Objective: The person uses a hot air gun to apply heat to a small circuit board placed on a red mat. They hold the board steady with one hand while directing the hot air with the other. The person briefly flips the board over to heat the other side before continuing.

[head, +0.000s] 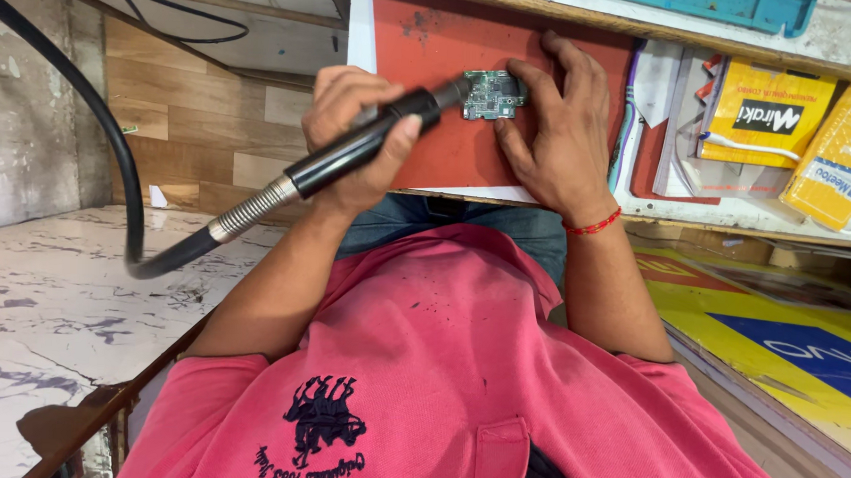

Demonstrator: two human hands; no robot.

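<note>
My left hand (341, 99) is closed around the black handle of a hot-air tool (353, 152), whose nozzle points right at a small green circuit board (487, 93). The board lies on a red work mat (432, 41) on the bench. My right hand (561, 131), with a red thread at the wrist, rests on the mat and pins the board's right edge with its fingers, thumb below it. A ribbed metal collar and thick black hose (117, 153) run from the tool off to the left.
Two yellow packets (765, 114) (839, 154) and papers lie on the bench to the right. A blue tray (735, 7) sits at the top edge. A marble surface (46, 301) lies lower left, and a yellow and blue board (771, 336) lower right.
</note>
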